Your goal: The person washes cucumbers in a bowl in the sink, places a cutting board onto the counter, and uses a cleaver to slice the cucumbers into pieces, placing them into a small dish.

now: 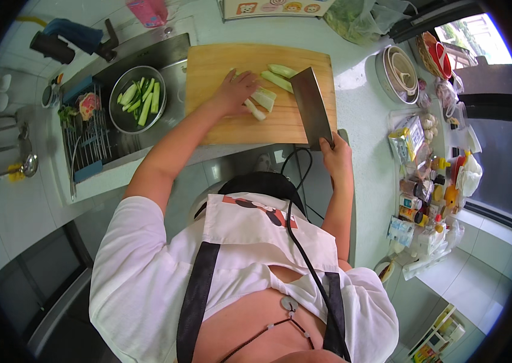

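Note:
My right hand (337, 156) is closed round the handle of a broad, dark-bladed cleaver (311, 104). Its blade slants over the right side of a wooden cutting board (219, 130). My left hand (236, 92) rests over the board's middle, fingers spread, touching or just above some pale vegetable pieces (264, 98). A smaller pale piece (254, 110) lies by that hand, nearer to me. Long, light-green vegetable strips (277, 81) lie between the hand and the blade. What is under my left palm is hidden.
Left of the board, a metal bowl (114, 115) of green vegetable lengths sits in the sink (178, 51), beside a dish rack (99, 136). Stacked bowls and strainers (383, 69), jars and bottles (416, 202) line the right counter. A plastic bag of greens (359, 21) lies behind.

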The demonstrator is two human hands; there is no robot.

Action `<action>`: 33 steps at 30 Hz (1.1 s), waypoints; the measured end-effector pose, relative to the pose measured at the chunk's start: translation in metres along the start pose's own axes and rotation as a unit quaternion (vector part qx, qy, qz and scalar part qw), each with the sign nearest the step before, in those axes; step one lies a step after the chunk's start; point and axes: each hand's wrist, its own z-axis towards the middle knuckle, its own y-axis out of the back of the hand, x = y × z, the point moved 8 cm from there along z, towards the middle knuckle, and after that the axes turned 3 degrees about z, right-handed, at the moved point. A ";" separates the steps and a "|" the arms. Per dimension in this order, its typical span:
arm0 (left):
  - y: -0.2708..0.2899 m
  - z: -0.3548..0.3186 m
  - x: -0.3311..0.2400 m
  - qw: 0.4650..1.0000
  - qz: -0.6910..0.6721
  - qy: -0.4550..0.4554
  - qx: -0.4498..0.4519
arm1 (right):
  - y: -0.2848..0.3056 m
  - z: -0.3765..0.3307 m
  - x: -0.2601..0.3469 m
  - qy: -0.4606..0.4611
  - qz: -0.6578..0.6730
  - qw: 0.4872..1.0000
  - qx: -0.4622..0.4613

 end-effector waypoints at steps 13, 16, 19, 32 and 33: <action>-0.023 -0.005 -0.030 0.994 -0.055 0.082 -0.039 | 0.005 0.022 0.001 0.055 0.010 0.998 0.033; -0.025 -0.011 -0.039 0.989 -0.060 0.120 -0.057 | -0.005 0.030 0.013 0.087 -0.025 0.994 0.065; -0.005 -0.019 -0.041 0.979 -0.082 0.127 -0.137 | -0.017 0.035 0.023 0.129 -0.064 0.986 0.087; -0.001 -0.030 -0.042 0.955 -0.145 0.070 -0.247 | -0.046 0.051 0.039 0.241 -0.119 0.957 0.105; 0.002 -0.027 -0.041 0.952 -0.149 0.079 -0.255 | -0.046 0.056 0.037 0.237 -0.115 0.960 0.093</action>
